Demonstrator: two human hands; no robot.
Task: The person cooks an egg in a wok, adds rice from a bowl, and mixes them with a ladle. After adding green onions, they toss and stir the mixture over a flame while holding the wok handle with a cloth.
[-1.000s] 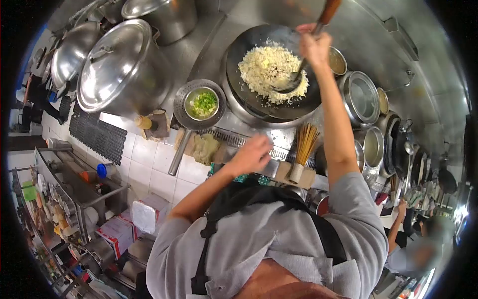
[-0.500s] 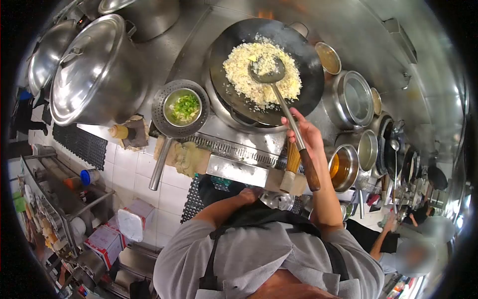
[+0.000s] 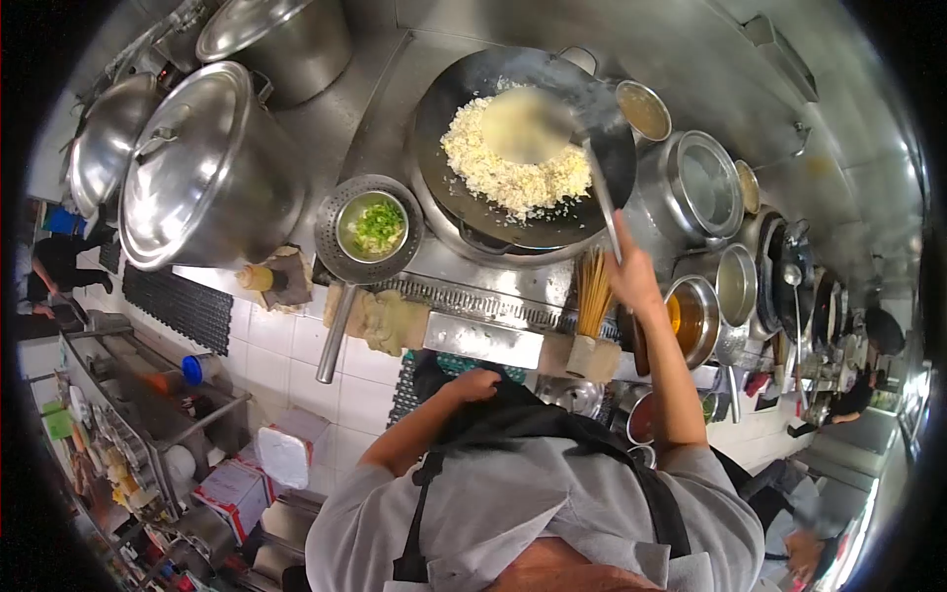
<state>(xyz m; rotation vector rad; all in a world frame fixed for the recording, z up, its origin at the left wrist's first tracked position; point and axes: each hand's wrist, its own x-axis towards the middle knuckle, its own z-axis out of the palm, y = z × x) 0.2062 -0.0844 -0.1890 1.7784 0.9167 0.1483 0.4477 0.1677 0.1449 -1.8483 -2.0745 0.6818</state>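
My right hand (image 3: 636, 276) is wrapped round the long metal handle of a ladle (image 3: 605, 197) with a brown wooden grip. The handle slants steeply at the right side of the black wok (image 3: 533, 229); a blurred patch hides where the ladle's bowl lies. White rice with yellow bits of egg (image 3: 518, 183) is spread over the wok's middle. Down by my black apron, my left hand (image 3: 478, 386) is closed, with nothing showing in it. Left of the wok, a small metal bowl of chopped green onion (image 3: 375, 227) sits in a perforated strainer (image 3: 340, 261).
A bamboo wok brush (image 3: 592, 296) stands close to my right forearm. Metal pots line the right side, including one of orange-brown liquid (image 3: 681, 316). Large lidded stockpots (image 3: 187, 158) stand at the left. A folded cloth (image 3: 387, 321) lies along the stove's front edge.
My right hand has moved right and slightly down, and turned over. The ladle's handle has swung to the wok's right side and grown steeper. My left hand remains by the apron.
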